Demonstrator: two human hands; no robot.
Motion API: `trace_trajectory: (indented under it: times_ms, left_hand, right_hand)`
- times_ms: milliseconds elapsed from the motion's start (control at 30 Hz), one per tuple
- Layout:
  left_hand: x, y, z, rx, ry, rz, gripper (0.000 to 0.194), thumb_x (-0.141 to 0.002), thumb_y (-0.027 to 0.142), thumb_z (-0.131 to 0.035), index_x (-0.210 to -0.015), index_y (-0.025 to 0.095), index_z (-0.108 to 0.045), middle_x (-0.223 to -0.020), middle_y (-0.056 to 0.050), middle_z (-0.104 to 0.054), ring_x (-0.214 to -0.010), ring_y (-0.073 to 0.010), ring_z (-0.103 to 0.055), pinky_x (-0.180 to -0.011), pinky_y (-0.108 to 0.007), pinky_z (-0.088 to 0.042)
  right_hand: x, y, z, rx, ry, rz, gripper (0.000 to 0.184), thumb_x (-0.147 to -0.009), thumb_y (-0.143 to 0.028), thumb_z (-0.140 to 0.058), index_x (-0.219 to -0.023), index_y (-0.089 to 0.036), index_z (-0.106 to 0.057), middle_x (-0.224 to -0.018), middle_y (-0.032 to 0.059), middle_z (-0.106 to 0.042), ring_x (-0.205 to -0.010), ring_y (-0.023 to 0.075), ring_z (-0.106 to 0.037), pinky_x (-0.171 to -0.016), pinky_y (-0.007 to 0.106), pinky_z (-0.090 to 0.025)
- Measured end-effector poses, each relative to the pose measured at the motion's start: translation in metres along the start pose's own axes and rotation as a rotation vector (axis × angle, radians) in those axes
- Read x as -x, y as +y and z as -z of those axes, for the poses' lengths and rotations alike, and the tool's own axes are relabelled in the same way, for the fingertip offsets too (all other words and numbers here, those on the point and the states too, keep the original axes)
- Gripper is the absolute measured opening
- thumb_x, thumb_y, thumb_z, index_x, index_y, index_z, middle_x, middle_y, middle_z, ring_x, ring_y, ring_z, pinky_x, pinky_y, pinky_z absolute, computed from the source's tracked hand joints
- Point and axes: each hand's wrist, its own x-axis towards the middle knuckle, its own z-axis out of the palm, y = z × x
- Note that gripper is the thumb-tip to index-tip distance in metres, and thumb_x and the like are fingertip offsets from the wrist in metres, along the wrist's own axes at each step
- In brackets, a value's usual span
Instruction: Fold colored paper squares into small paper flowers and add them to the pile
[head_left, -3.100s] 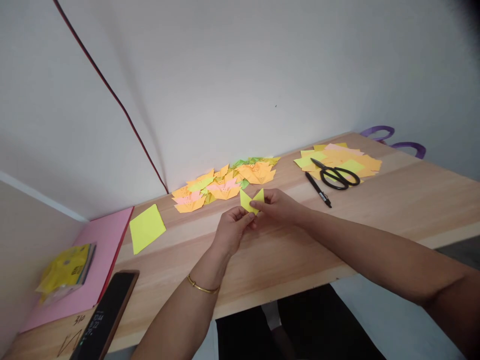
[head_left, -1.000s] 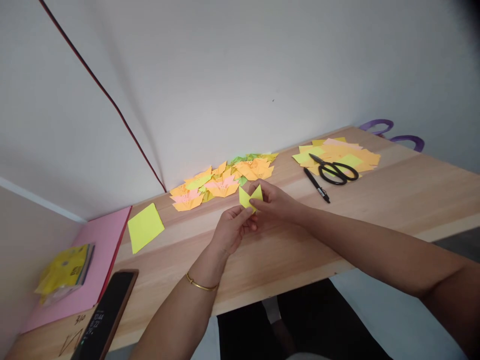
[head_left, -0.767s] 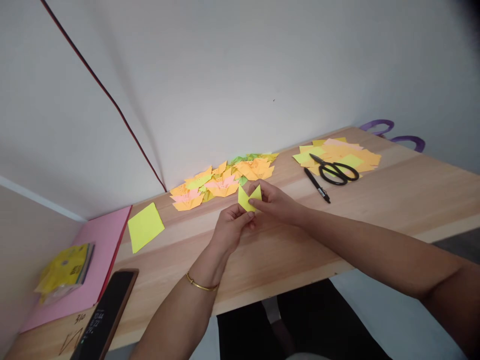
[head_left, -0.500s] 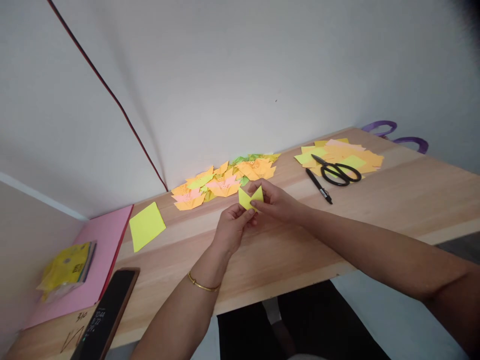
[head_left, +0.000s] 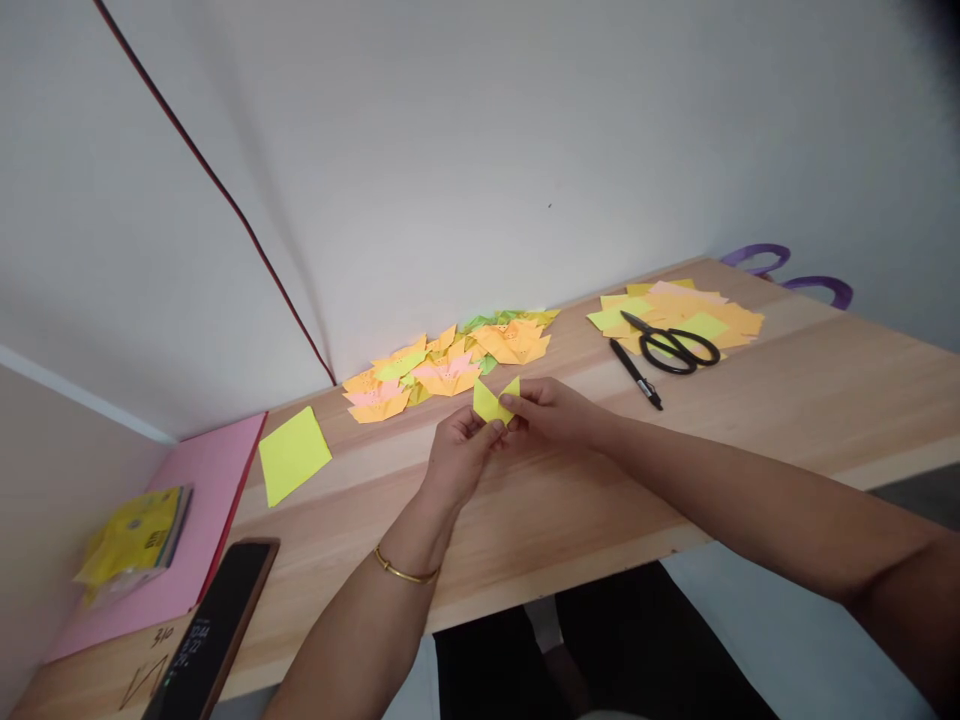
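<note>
Desk (head_left: 570,520) w/ scissors (head_left: 655,334), pen (head_left: 634,373) (folded pcs (head_left: 448,374) behind): L hand (head_left: 456,458), R hand (head_left: 553,410) pinch yellow paper (head_left: 487,402).

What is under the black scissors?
The black scissors lie mostly on overlapping orange and yellow paper sheets. Whatever is directly beneath them is covered, and most of the lower sheets cannot be seen.

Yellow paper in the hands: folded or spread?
Folded: the yellow paper, between left hand and right hand, shows two points with a V-notch.
</note>
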Motion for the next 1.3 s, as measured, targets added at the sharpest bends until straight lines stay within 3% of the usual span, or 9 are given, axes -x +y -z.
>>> trace_trajectory:
  times_ms: [167, 400, 600, 733, 967, 1167, 1300]
  left_hand:
    - [0.0, -0.002, 0.002, -0.057, 0.054, 0.028, 0.021, -0.066, 0.031, -0.07, -0.067, 0.014, -0.058, -0.057, 0.001, -0.057, -0.052, -0.0088, -0.051, -0.055, -0.023, -0.038]
    - [0.0, -0.004, 0.003, -0.141, 0.014, 0.033, 0.025, -0.066, 0.036, -0.071, -0.069, 0.014, -0.059, -0.058, -0.001, -0.06, -0.052, -0.0091, -0.051, -0.054, -0.022, -0.037]
    - [0.003, 0.005, 0.001, -0.294, -0.031, -0.012, 0.029, -0.075, 0.044, -0.06, -0.075, 0.015, -0.062, -0.063, -0.001, -0.061, -0.057, -0.01, -0.052, -0.056, -0.022, -0.038]
    - [0.001, 0.005, 0.004, -0.21, 0.02, -0.03, 0.025, -0.073, 0.04, -0.065, -0.081, 0.017, -0.059, -0.061, 0.0, -0.061, -0.057, -0.0099, -0.054, -0.058, -0.021, -0.04]
    - [0.001, 0.003, 0.005, -0.207, 0.014, -0.091, 0.019, -0.077, 0.036, -0.061, -0.076, 0.017, -0.059, -0.064, 0.001, -0.061, -0.061, -0.0102, -0.056, -0.064, -0.022, -0.042]
    - [0.003, 0.008, 0.002, -0.209, 0.095, -0.074, 0.03, -0.081, 0.043, -0.053, -0.068, 0.016, -0.057, -0.06, -0.001, -0.059, -0.059, -0.0131, -0.058, -0.062, -0.026, -0.046]
    - [0.002, 0.006, 0.002, -0.219, 0.106, -0.05, 0.035, -0.081, 0.048, -0.05, -0.071, 0.015, -0.059, -0.06, -0.002, -0.061, -0.056, -0.0126, -0.057, -0.059, -0.025, -0.045]
  right_hand:
    - [-0.002, 0.003, 0.001, -0.123, 0.028, -0.006, 0.026, -0.081, -0.041, -0.053, -0.076, -0.016, -0.06, -0.072, 0.0009, -0.061, -0.066, 0.0115, -0.056, -0.065, 0.025, -0.045]
    - [0.0, 0.001, -0.004, -0.295, -0.061, -0.033, 0.021, -0.076, -0.037, -0.061, -0.076, -0.018, -0.054, -0.07, -0.0002, -0.061, -0.067, 0.0139, -0.06, -0.067, 0.029, -0.047]
    - [0.001, 0.0, 0.005, -0.236, -0.037, 0.005, 0.023, -0.076, -0.04, -0.061, -0.075, -0.017, -0.054, -0.071, -0.0005, -0.058, -0.067, 0.0123, -0.057, -0.066, 0.027, -0.045]
    - [0.0, 0.002, 0.007, -0.115, 0.023, -0.017, 0.024, -0.075, -0.04, -0.062, -0.075, -0.016, -0.056, -0.074, 0.0003, -0.056, -0.068, 0.0114, -0.053, -0.063, 0.025, -0.041]
    - [-0.001, 0.003, 0.004, -0.085, -0.008, -0.04, 0.026, -0.074, -0.042, -0.061, -0.073, -0.017, -0.052, -0.07, -0.0001, -0.055, -0.065, 0.0117, -0.051, -0.06, 0.025, -0.04]
    - [-0.003, 0.003, 0.002, -0.131, -0.012, -0.031, 0.026, -0.074, -0.042, -0.061, -0.073, -0.017, -0.053, -0.07, -0.0008, -0.055, -0.065, 0.0119, -0.051, -0.063, 0.026, -0.04]
    - [-0.003, 0.004, 0.004, -0.122, 0.062, -0.027, 0.026, -0.073, -0.042, -0.063, -0.072, -0.017, -0.054, -0.072, -0.0004, -0.055, -0.067, 0.0124, -0.053, -0.064, 0.027, -0.041]
